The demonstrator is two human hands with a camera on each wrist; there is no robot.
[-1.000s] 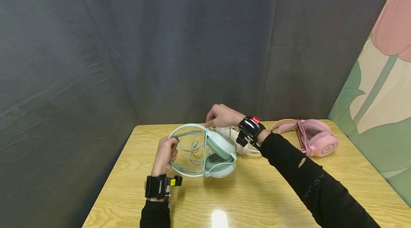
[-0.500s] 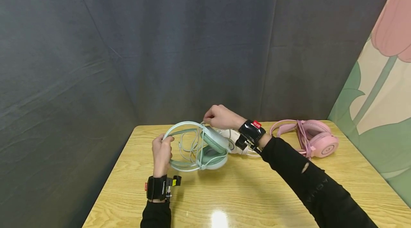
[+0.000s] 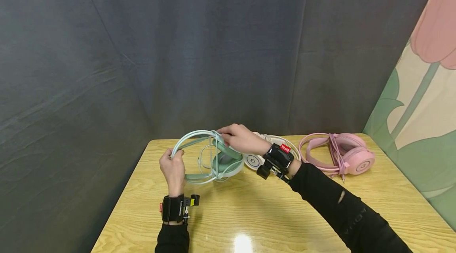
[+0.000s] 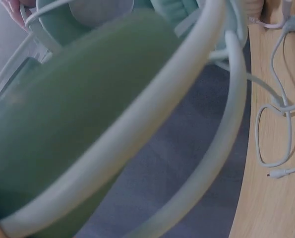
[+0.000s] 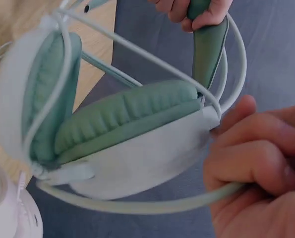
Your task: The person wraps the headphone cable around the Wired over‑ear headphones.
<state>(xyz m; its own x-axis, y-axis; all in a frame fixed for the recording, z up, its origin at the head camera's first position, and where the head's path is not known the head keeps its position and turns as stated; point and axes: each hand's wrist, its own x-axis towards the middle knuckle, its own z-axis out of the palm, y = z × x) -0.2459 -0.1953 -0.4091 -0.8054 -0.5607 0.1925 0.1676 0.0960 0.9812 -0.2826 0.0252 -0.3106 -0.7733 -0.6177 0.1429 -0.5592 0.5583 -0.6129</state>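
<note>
Mint-green and white headphones (image 3: pixel 228 164) are held raised above the table, their headband to the left and ear cups to the right. My left hand (image 3: pixel 173 170) grips the headband. At the upper ear cup, my right hand (image 3: pixel 246 139) has its fingers curled round the headphones' pale green cable (image 5: pixel 137 206), as the right wrist view shows. One turn of that cable crosses the frame in front of the cups. In the left wrist view, the green headband padding (image 4: pixel 83 94) fills much of the picture, and a cable plug (image 4: pixel 278 173) lies on the wood.
White headphones (image 3: pixel 253 162) lie behind my right wrist, partly covered by it. Farther right are pink headphones (image 3: pixel 360 162) with their cable bundled round the band. A dark curtain (image 3: pixel 228 47) hangs behind the wooden table (image 3: pixel 221 221); a flower-patterned panel (image 3: pixel 420 126) borders the right.
The mint headphones have shifted left and slightly up with my left hand. My right hand has moved left and a little down, staying near the upper cup. More of the white headphones shows.
</note>
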